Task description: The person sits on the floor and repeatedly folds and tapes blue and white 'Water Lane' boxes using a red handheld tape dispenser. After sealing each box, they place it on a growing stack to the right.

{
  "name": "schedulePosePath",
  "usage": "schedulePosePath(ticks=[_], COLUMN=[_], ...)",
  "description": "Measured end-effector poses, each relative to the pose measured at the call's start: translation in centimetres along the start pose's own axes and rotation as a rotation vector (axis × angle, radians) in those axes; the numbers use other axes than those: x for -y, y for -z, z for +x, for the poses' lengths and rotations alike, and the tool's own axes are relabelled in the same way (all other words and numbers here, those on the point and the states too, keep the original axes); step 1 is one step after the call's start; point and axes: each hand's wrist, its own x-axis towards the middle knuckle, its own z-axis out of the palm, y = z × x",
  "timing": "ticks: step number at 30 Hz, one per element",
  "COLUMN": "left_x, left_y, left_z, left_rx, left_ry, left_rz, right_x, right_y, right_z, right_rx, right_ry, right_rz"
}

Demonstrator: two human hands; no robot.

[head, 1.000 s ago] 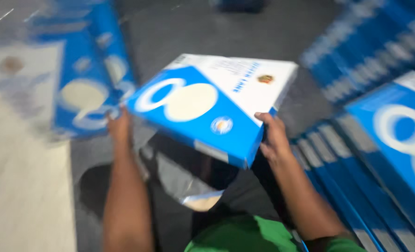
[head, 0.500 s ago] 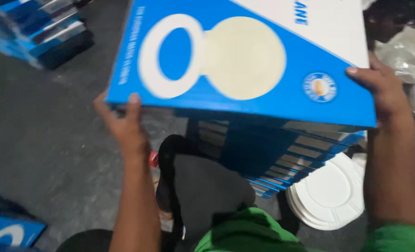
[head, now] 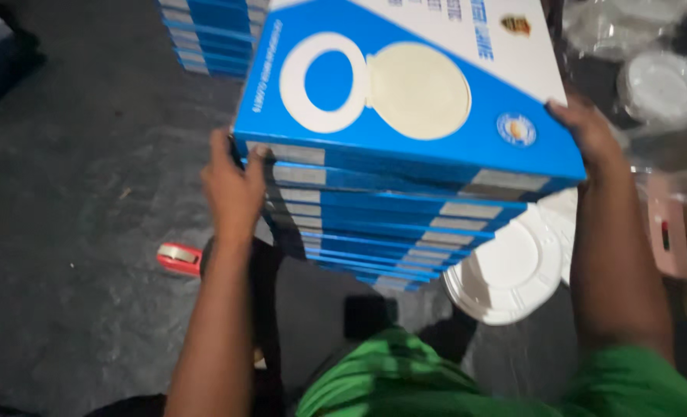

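Note:
A flat blue and white box, printed with a white ring and a cream disc, lies on top of a tall stack of like blue boxes in front of me. My left hand grips the top box at its near left corner. At the near right corner, my right hand holds the same box by its edge. Both arms reach forward from my green shirt at the bottom of the view.
Another stack of blue boxes stands at the back left. White round plastic lids lie right of the stack, with more in clear wrap at the top right. A red tape dispenser lies on the dark floor at the left.
The box I carried from the left side has swung over and come down onto the stack. My view has turned toward that stack; both hands keep their grip.

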Motion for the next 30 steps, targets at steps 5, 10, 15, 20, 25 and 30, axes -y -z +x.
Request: schedulePosePath(ticks=[5, 10, 15, 20, 25, 30], left_x=[0.7, 1.0, 3.3, 9.6, 15.6, 18.4], left_y=[0.0, -0.3, -0.4, 5.6, 16.7, 28.7], left_z=[-0.8, -0.9, -1.3, -4.5, -12.8, -24.6], left_rx=[0.021, -0.027, 0.013, 0.005, 0.180, 0.173], left_ry=[0.114, 0.015, 0.120, 0.209, 0.568, 0.813], left_rz=[-0.055, 0.005, -0.114, 0.156, 0.316, 0.515], right_x=[1.4, -0.5, 2.0, 3.4, -0.1, 0.0], right_y=[-0.3, 0.7, 1.8, -14.3, -31.8, -47.1], right_z=[0.6, 1.7, 0.3, -0.9, -2.6, -14.0], right_rx=[0.013, 0.021, -0.111, -0.179, 0.173, 0.937], right_ry=[0.050, 0.054, 0.033, 0.260, 0.620, 0.806], right_rz=[-0.072, -0.059, -0.230, -0.794, -0.977, -0.752])
